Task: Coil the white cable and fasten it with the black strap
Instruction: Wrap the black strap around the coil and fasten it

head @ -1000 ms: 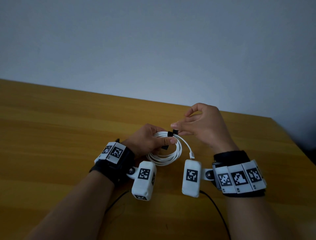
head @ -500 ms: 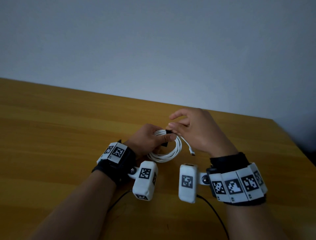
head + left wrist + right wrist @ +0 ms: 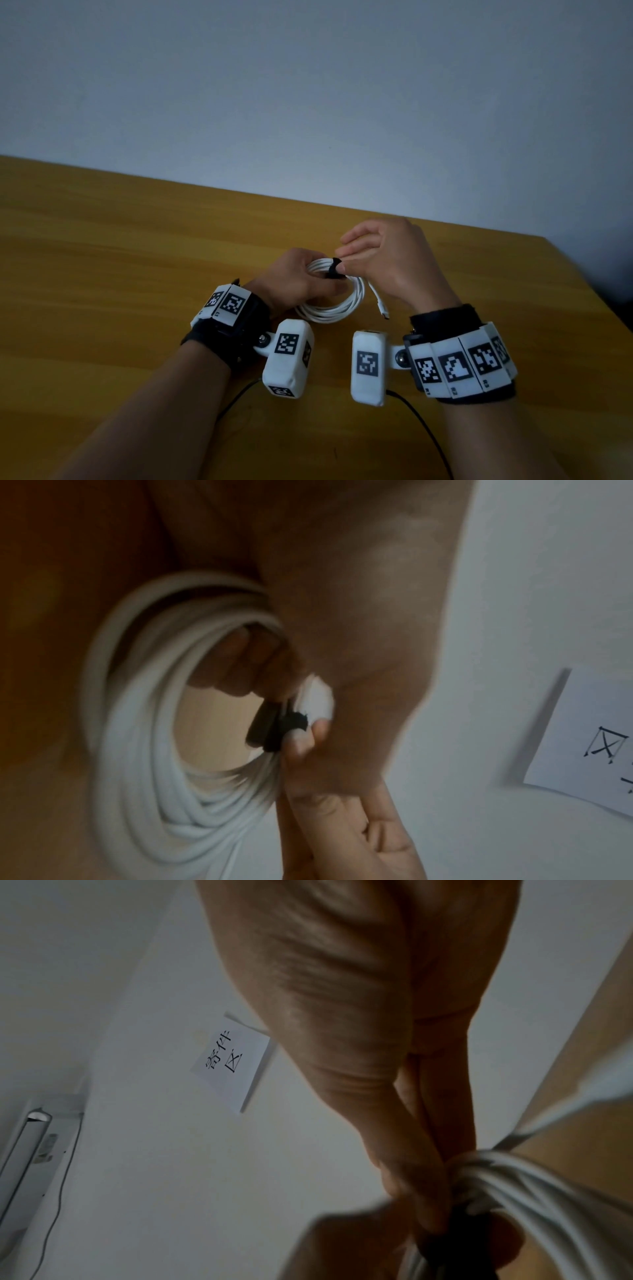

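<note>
Both hands meet mid-frame: left hand (image 3: 294, 277) grips the white cable (image 3: 334, 306) coil, right hand (image 3: 387, 260) pinches the black strap (image 3: 334, 268) round it. Loosen either grip early and the loops could spring apart.

Paper sheet (image 3: 232, 1062) on the wall is showing handwritten "寄件区"; left wrist view is catching only the "区"; wrist marker tiles (image 3: 459, 366) are carrying tiny unreadable labels.
</note>
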Available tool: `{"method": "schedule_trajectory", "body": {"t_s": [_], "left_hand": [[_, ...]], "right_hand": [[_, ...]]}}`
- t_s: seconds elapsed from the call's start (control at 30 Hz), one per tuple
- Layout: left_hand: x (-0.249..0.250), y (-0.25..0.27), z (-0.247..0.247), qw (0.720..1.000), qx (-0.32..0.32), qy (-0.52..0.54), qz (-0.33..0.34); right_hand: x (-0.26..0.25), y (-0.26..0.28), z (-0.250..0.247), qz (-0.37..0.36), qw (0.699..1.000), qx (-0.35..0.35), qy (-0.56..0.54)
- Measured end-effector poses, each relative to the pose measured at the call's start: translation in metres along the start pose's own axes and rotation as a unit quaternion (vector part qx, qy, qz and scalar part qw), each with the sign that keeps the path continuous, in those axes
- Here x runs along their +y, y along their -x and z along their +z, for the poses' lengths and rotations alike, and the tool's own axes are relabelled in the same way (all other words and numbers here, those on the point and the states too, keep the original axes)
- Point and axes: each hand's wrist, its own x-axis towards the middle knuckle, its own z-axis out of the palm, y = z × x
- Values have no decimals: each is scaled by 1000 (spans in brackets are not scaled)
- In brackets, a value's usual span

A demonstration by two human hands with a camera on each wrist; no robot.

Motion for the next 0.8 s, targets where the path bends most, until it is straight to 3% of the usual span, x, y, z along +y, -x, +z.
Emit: {"method": "schedule_trajectory", "body": {"t_s": [0.33,0.53,0.8], "left_hand": [[-8,-4,1,995,20,93,19],[-12,-8,0,990,66,114,49],[-12,-10,-2,989,112,62,74]], "right_hand": [[5,-3,-2,-12,999,-14,-42],[7,-3,-4,18,995,-88,31],[15,-4,-7,93,979,-181,-14]]}}
